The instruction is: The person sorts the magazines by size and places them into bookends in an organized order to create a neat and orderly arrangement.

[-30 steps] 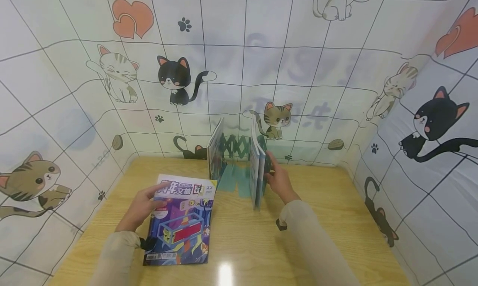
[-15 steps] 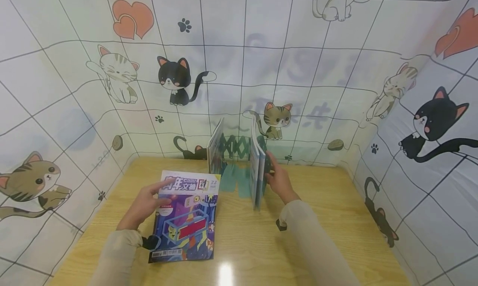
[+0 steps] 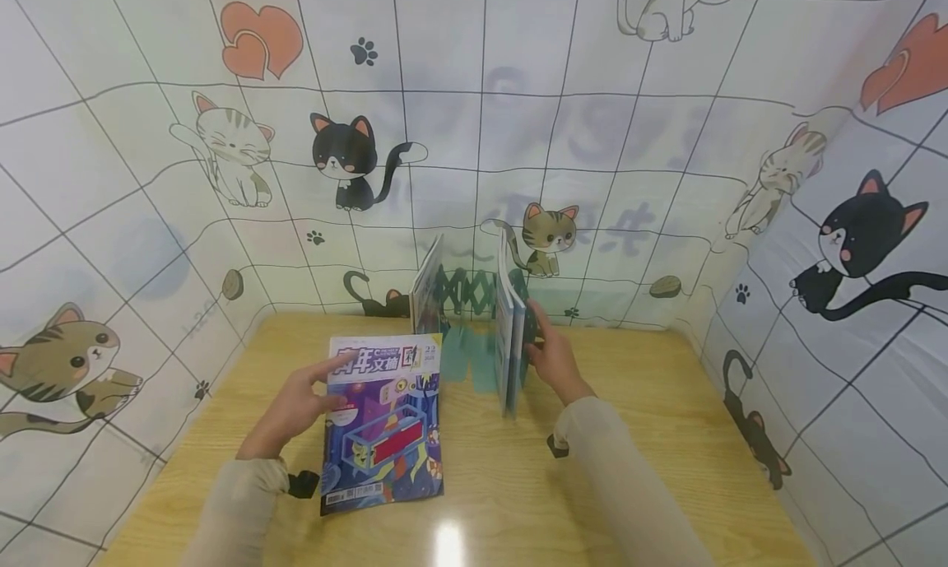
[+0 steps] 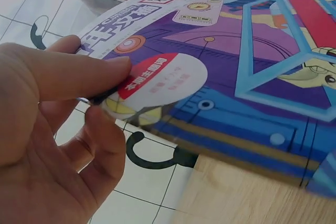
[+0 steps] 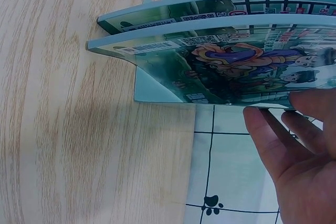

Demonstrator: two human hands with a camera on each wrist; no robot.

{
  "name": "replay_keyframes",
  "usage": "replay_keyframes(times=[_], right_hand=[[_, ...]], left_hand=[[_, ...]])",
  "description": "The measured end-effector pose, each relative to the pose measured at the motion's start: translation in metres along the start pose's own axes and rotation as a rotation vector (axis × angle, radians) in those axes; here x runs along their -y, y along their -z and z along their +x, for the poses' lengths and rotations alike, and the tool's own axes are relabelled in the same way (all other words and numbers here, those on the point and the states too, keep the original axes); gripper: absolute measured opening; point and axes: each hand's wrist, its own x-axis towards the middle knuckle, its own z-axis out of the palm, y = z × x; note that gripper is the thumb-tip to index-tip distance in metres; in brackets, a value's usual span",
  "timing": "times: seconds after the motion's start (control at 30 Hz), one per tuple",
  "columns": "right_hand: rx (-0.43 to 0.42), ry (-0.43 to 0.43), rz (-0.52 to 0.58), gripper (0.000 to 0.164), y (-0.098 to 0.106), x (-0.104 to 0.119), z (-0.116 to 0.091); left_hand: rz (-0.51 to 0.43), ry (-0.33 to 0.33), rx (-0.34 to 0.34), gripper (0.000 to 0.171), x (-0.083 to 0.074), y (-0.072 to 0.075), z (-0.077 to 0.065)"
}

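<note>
My left hand pinches the left edge of a magazine with a purple and blue cover, thumb on top and fingertips beneath. In the left wrist view, the magazine slants above the table. Behind it stands a teal expanding bookend with a dark green lattice at its back. Thin magazines lean upright at its right end, and another upright magazine stands at its left end. My right hand rests its thumb and fingers against the right side of the right-hand magazines and bookend.
A light wooden table carries everything. Around it hangs a white grid cloth printed with cats, hearts and paws. It rises closely behind the bookend and along both sides.
My left hand has carried the purple magazine a little to the right and away from me, so its top corner now overlaps the bookend's left part. My right hand stays where it was.
</note>
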Motion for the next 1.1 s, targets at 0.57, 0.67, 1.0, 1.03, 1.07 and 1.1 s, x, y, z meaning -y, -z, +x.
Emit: replay_keyframes(times=[0.57,0.67,1.0,1.03,1.07,1.1], right_hand=[[0.001,-0.009,0.000,0.086,0.000,-0.002,0.001],[-0.001,-0.014,-0.003,0.089,0.000,-0.003,0.000],[0.007,-0.003,0.010,0.084,0.000,-0.001,0.000],[0.007,-0.005,0.008,0.085,0.000,0.000,0.000],[0.008,-0.002,0.006,0.085,0.000,0.000,0.000],[0.008,-0.001,0.004,0.085,0.000,0.000,0.000]], left_hand=[[0.159,-0.182,-0.112,0.077,-0.013,-0.021,0.000],[0.165,-0.202,-0.140,0.075,-0.015,-0.025,0.001],[0.211,-0.190,-0.160,0.073,-0.029,-0.040,0.006],[0.215,-0.194,-0.161,0.073,-0.031,-0.041,0.007],[0.221,-0.203,-0.167,0.073,-0.032,-0.042,0.007],[0.219,-0.211,-0.171,0.073,-0.034,-0.043,0.007]])
